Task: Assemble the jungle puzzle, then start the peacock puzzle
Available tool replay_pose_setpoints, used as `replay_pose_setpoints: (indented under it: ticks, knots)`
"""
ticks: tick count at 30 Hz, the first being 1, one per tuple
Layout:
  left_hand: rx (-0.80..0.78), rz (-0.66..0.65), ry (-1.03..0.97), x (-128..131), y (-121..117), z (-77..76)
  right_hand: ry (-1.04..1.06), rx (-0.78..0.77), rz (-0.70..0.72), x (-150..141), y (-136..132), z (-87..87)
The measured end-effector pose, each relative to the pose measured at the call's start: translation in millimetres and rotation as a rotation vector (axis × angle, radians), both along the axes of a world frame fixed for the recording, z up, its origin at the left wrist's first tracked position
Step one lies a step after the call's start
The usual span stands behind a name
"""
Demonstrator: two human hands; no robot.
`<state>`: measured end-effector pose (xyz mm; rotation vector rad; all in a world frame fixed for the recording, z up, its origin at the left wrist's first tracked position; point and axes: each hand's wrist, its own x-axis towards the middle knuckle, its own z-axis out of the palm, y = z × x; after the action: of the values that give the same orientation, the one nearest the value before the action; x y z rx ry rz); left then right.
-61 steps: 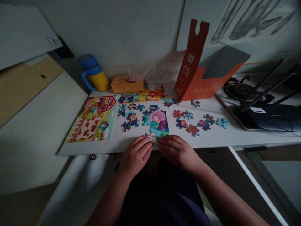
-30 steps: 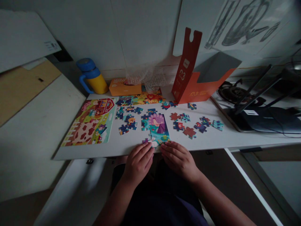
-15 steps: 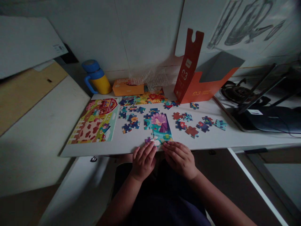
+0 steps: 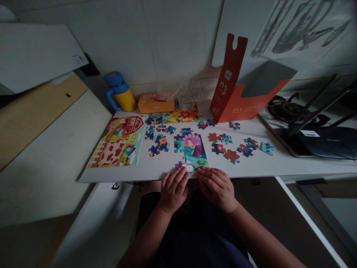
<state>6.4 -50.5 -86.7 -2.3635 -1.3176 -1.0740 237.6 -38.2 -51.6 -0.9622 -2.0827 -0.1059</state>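
Observation:
A partly joined jigsaw puzzle [image 4: 195, 150] with a purple peacock lies near the table's front edge. At its lower left, my left hand [image 4: 175, 190] has its fingers closed together on a puzzle piece [image 4: 189, 168] with a white rabbit; the thumb is mostly hidden. My right hand [image 4: 217, 188] is closed too, its bent fingertips on the peacock puzzle's lower right corner. The two hands are slightly apart. A small purple piece [image 4: 179, 164] shows just beyond my left fingertips.
Loose pieces lie left [image 4: 158, 143] and right [image 4: 231, 155] of the puzzle. A farm puzzle [image 4: 111, 149] is at the left. Behind stand a blue-and-yellow bottle [image 4: 126, 99], a small orange box [image 4: 156, 106], a lion puzzle [image 4: 185, 116] and a tall orange box [image 4: 242, 108]. A black router [image 4: 329, 139] sits right.
The camera view has turned slightly, so everything sits a little further right in the picture. My hands stay in the same place at the puzzle's lower edge.

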Motion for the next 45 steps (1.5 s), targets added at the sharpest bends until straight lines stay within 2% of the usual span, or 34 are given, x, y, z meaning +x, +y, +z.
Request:
replay_pose_setpoints:
  ticks: [7, 22, 45]
  knots:
    - [0.011, -0.002, -0.002, -0.1, 0.9, -0.7, -0.006, 0.003, 0.003, 0.1, 0.2, 1.0]
    - [0.051, 0.008, -0.012, -0.3, 3.0, -13.9, -0.023, -0.001, -0.002, 1.9, 0.5, -3.1]
    - [0.071, 0.010, -0.011, 1.1, 3.8, -12.8, -0.039, -0.010, -0.017, 2.1, -0.8, -5.1]
